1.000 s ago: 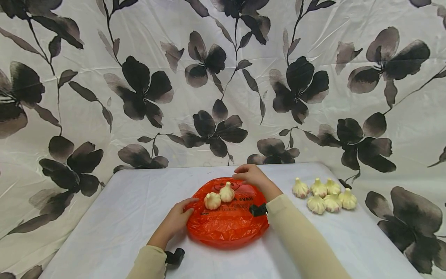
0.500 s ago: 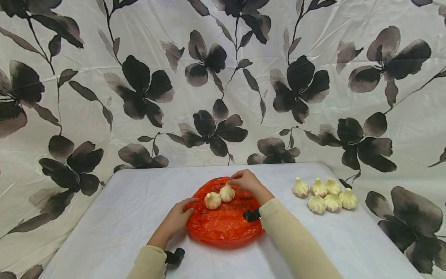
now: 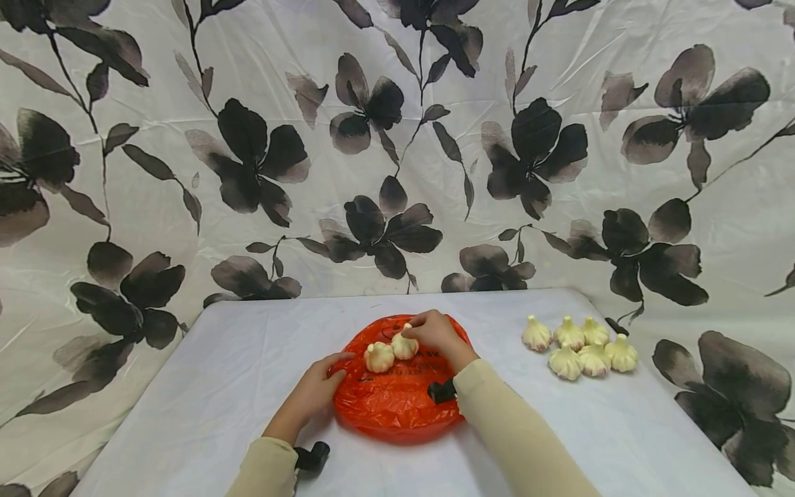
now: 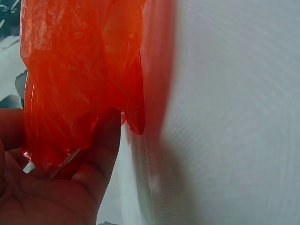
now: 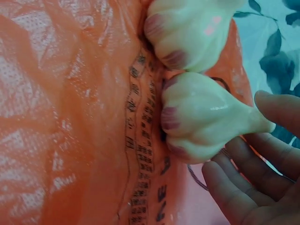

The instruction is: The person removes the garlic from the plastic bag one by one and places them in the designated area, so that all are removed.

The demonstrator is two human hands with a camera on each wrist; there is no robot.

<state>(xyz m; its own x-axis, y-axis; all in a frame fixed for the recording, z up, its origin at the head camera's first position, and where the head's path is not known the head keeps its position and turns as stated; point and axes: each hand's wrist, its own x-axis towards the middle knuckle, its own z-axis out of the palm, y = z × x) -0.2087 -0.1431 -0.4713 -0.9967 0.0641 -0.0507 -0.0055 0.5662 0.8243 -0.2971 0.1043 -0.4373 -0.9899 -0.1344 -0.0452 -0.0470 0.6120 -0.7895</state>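
A crinkled red plastic bag (image 3: 397, 407) with black print lies puffed up on the table. Two pale garlic bulbs rest on top of it side by side. My left hand (image 3: 309, 395) grips the bag's left edge; in the left wrist view the thumb (image 4: 105, 150) lies across the red film (image 4: 65, 93). At the bag's far side, my right hand (image 3: 439, 337) pinches the neck of the right-hand garlic bulb (image 5: 201, 119), thumb and fingers on either side of its stem. The other garlic bulb (image 3: 379, 357) sits close against it, its lower end toward the print.
Several more garlic bulbs (image 3: 593, 360) stand in two loose rows on the right of the white-covered table (image 3: 248, 345). A cloth (image 3: 298, 228) with dark flowers hangs behind the table. Each wrist carries a small black camera.
My right hand has moved left and nearer over the bag, from its far right rim to the right-hand garlic bulb's stem. The left hand stays at the bag's edge.
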